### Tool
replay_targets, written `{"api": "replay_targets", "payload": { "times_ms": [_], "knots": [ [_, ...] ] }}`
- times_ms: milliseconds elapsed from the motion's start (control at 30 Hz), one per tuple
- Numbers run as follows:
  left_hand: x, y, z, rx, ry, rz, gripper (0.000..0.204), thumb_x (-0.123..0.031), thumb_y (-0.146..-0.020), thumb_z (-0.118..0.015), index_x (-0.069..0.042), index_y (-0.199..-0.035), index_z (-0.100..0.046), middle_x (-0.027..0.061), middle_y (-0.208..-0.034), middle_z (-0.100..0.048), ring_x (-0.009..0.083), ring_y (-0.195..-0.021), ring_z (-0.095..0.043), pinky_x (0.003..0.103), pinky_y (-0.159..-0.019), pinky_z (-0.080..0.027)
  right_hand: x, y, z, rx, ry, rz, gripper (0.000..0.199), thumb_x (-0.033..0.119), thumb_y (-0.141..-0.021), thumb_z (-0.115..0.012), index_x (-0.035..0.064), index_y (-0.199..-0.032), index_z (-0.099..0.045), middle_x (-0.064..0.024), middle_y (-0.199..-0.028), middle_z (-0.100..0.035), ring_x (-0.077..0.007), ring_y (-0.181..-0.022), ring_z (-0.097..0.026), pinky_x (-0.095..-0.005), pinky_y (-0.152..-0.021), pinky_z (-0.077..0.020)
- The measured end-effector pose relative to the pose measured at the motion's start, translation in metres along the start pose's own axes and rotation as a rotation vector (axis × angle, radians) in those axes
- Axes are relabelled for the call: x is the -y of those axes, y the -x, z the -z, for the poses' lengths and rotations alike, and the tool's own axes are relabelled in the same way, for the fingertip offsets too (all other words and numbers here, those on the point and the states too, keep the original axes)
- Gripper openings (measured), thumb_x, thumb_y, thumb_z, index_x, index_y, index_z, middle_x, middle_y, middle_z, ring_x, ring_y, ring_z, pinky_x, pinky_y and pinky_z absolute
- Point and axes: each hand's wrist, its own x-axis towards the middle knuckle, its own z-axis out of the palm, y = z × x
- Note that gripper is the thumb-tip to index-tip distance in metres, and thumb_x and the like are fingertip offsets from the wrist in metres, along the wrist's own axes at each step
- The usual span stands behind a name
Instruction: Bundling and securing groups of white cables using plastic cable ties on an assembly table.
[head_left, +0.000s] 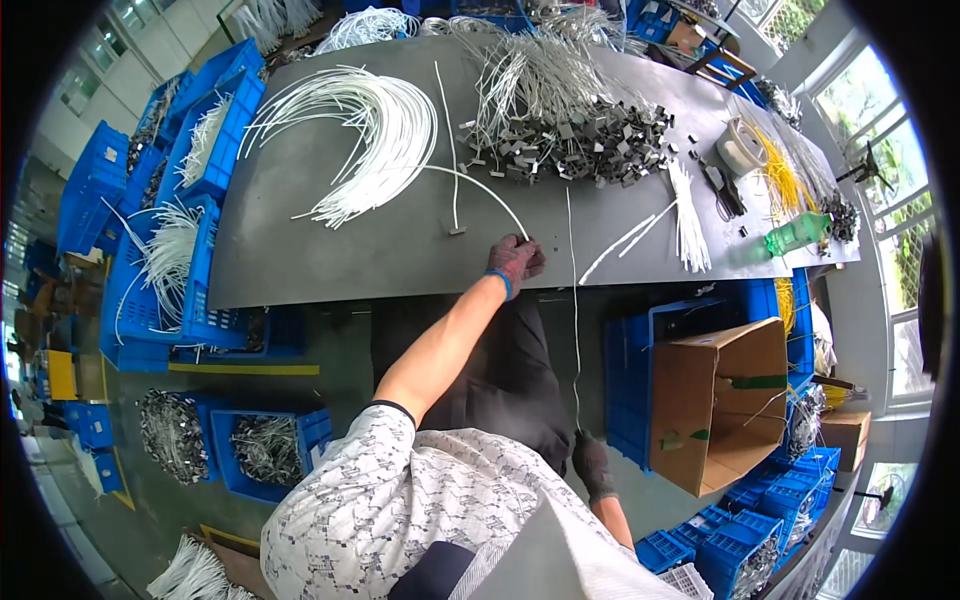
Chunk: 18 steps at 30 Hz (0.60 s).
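Observation:
My left hand [515, 263], in a dark reddish glove with a blue cuff, is at the table's near edge. Its fingers are closed on the end of a white tube [480, 183], which curves back to a fanned bundle of white tubes [390, 120]. Low beside my leg, my gloved right hand [594, 468] grips the lower end of a thin pale wire [575, 330]. That wire runs up over the table edge toward a heap of dark metal clips with wires [590, 145]. Left of the heap lies a single wire with a small metal clip [457, 231] at its end.
On the right of the grey table [300, 250] lie short white tubes [688, 225], a tape roll [741, 148], a green bottle [797, 235] and yellow wires [777, 180]. An open cardboard box [680, 425] stands below. Blue crates [205, 310] flank the left side.

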Motion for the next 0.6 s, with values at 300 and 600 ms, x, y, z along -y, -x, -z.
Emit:
{"api": "replay_targets", "payload": {
  "times_ms": [300,600],
  "knots": [
    [-0.116,0.003,-0.036,-0.300,0.127,-0.652,0.011,-0.011,-0.096,-0.062,-0.003,-0.090,-0.064,0.0094,-0.082,-0.071,0.0187,-0.067,-0.070,0.035,-0.066,-0.061,0.052,-0.076,0.062,0.063,0.222,0.074,0.019,0.014,-0.094,-0.050,0.0050,-0.101,-0.065,-0.0244,-0.092,-0.071,-0.0432,-0.090,-0.069,-0.0493,-0.075,-0.0552],
    [-0.111,0.019,0.000,-0.208,0.021,-0.472,0.011,-0.011,-0.097,-0.062,0.000,-0.096,-0.064,0.0103,-0.084,-0.072,0.0210,-0.071,-0.071,0.035,-0.066,-0.061,0.031,-0.053,0.051,0.062,0.156,0.162,0.022,0.021,-0.098,-0.049,0.0066,-0.100,-0.065,-0.0234,-0.088,-0.070,-0.0435,-0.085,-0.068,-0.0525,-0.071,-0.0540]
  ]
}}
